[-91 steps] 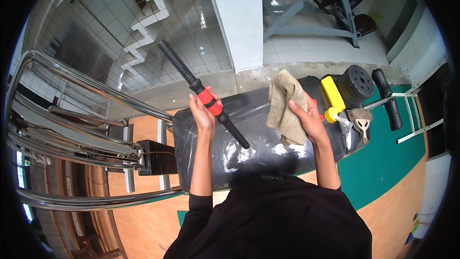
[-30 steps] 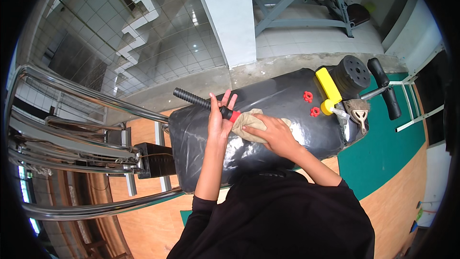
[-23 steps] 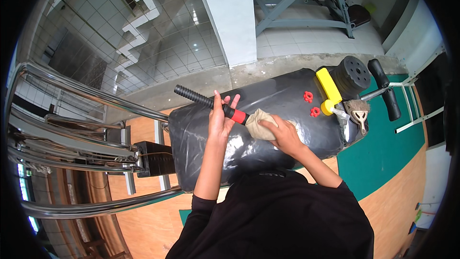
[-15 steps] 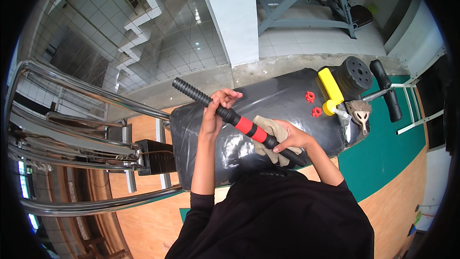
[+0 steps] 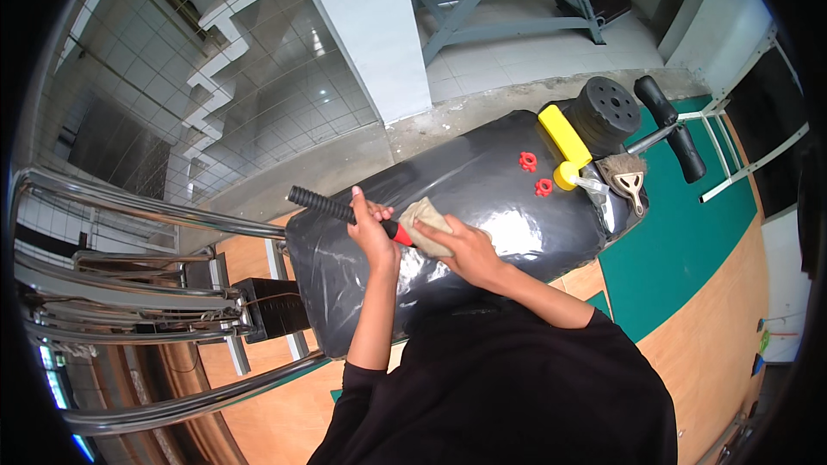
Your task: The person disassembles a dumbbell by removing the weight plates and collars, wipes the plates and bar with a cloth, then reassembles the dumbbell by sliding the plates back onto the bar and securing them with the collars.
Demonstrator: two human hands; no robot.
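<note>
Bar (image 5: 323, 205) slants, ridged end pointing upper left; left hand (image 5: 376, 239) grasping bar, right hand (image 5: 472, 256) clasping cloth (image 5: 419, 213).

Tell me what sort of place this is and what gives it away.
Most likely a gym or workout room: it has a black padded bench, a stack of what look like dark weight plates, and a grey metal equipment frame beyond the pillar.
</note>
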